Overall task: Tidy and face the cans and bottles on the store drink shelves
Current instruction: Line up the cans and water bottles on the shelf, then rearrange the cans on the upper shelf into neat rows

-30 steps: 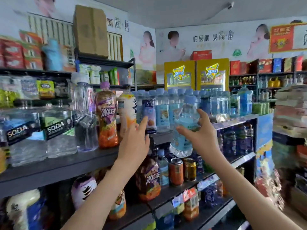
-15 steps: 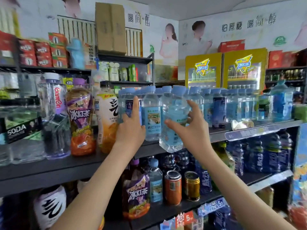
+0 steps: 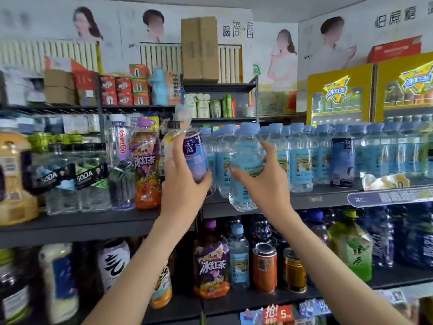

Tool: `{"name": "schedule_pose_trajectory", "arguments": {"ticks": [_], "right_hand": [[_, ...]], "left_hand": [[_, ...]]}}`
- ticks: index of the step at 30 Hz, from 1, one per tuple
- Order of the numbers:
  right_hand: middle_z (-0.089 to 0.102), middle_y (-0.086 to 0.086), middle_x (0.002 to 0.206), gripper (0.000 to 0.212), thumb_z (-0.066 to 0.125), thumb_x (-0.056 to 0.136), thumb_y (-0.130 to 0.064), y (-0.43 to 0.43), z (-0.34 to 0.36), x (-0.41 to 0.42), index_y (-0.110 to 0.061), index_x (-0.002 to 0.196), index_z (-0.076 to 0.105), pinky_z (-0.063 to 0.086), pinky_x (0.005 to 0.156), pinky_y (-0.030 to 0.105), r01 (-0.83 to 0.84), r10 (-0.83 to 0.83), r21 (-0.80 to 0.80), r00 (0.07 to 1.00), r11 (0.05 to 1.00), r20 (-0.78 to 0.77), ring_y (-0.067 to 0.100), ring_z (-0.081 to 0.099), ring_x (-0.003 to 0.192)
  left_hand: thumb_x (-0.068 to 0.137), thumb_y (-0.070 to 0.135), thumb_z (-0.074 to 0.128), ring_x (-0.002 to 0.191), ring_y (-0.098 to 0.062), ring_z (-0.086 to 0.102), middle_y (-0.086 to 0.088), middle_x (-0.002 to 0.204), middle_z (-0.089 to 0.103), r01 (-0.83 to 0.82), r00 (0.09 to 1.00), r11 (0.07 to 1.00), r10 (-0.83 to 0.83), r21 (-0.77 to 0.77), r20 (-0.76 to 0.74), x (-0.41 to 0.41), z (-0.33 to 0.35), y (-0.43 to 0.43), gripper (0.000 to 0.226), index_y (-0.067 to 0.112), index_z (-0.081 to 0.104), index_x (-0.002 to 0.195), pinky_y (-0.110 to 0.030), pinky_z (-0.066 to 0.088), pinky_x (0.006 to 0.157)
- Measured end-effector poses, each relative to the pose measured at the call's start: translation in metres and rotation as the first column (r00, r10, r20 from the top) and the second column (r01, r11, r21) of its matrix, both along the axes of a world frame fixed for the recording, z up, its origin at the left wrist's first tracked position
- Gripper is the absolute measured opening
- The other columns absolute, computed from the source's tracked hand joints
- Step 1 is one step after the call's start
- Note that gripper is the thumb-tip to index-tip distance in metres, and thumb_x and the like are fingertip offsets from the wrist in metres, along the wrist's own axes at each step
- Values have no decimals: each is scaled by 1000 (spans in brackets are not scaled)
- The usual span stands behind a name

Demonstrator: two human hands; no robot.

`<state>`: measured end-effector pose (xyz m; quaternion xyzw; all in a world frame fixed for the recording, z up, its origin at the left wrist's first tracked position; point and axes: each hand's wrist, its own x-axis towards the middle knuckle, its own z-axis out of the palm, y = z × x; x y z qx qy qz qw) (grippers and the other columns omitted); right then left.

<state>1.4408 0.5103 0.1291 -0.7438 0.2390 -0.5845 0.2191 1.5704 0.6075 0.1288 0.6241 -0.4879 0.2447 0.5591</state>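
My left hand point(image 3: 181, 184) grips a bottle with a purple-blue label point(image 3: 195, 156) at the left end of a row of blue-capped water bottles point(image 3: 300, 158) on the upper dark shelf point(image 3: 269, 202). My right hand point(image 3: 262, 184) holds a clear water bottle with a light blue cap point(image 3: 246, 160), tilted and hanging in front of the shelf edge. The two held bottles are side by side, close to each other.
Left of my hands stand an orange iced tea bottle point(image 3: 146, 165), a clear tall bottle point(image 3: 120, 160) and soda water packs point(image 3: 89, 179). The lower shelf point(image 3: 257, 299) carries tea bottles and two cans point(image 3: 264, 268). A crumpled wrapper point(image 3: 384, 181) lies on the upper shelf at right.
My left hand has gone from touching the row with a finger to gripping the purple-labelled bottle. My right hand still holds the water bottle. The view shifted left.
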Motion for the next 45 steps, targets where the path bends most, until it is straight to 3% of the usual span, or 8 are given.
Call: {"name": "schedule_pose_trajectory", "arguments": {"ticks": [10, 13, 19, 24, 28, 31, 35, 45], "right_hand": [[41, 5, 144, 89, 63, 82, -55, 17, 6, 74, -18, 147, 16, 39, 66, 29, 56, -76, -125, 985, 991, -155, 24, 54, 114], [42, 13, 139, 94, 56, 84, -59, 13, 4, 87, -6, 149, 14, 43, 80, 32, 199, -252, -247, 946, 948, -206, 29, 45, 122], [57, 15, 120, 73, 27, 91, -63, -8, -27, 109, -14, 143, 40, 47, 71, 38, 597, -741, -563, 670, 572, -44, 27, 46, 89], [47, 10, 119, 80, 39, 83, -65, -17, -24, 117, -13, 143, 38, 33, 85, 40, 595, -788, -585, 602, 551, -130, 26, 36, 93], [35, 17, 129, 70, 35, 90, -56, 9, -25, 115, -9, 142, 36, 34, 90, 51, 476, -557, -481, 830, 736, -31, 32, 33, 110], [51, 11, 112, 49, 49, 93, -35, 58, -32, 107, -6, 131, 45, 36, 86, 34, -17, -2, -431, 999, 902, -43, 26, 45, 101], [49, -9, 124, 66, 68, 85, -31, 121, -61, 113, -19, 141, 35, 35, 92, 13, -655, 557, -134, 717, 744, -419, 0, 46, 111], [60, -19, 104, 66, 78, 75, -22, 257, -121, 193, -37, 126, 40, 43, 70, 4, -865, 862, 178, 405, 469, -306, -5, 59, 91]], "left_hand": [[78, 16, 76, 88, -10, 63, 6, 121, 53, 20, 999, 998, -22, -53, -45, 36, 0, 70, 92, 51, 12, 134, -20, 52, 66], [77, 16, 76, 91, -7, 63, 9, 120, 54, 71, 995, 997, -74, -42, -70, 46, -8, 76, 93, 66, 11, 122, -31, 55, 73], [79, 13, 74, 87, 10, 60, 25, 115, 50, 234, 960, 972, -233, -11, -158, 62, -18, 85, 88, 66, 14, 116, -16, 52, 68], [79, 7, 74, 88, 6, 61, 24, 115, 52, 308, 930, 951, -297, 18, -216, 69, -26, 97, 87, 60, 20, 123, -21, 55, 72], [77, 9, 75, 87, 0, 65, 13, 120, 56, 283, 931, 958, -260, 56, -255, 74, -37, 115, 89, 48, 19, 134, -23, 56, 72], [77, 13, 76, 78, 17, 58, 28, 107, 49, 210, 948, 971, -174, 113, -268, 73, -44, 136, 86, 46, 18, 131, -8, 49, 65], [73, 18, 80, 86, 3, 61, 19, 110, 55, 113, 930, 975, -35, 194, -365, 78, -54, 173, 87, 45, 19, 129, -26, 53, 81], [85, 19, 69, 101, -12, 63, 13, 116, 60, -87, 854, 952, 223, 294, -469, 93, -99, 310, 78, 56, 20, 133, -43, 55, 84]]}}
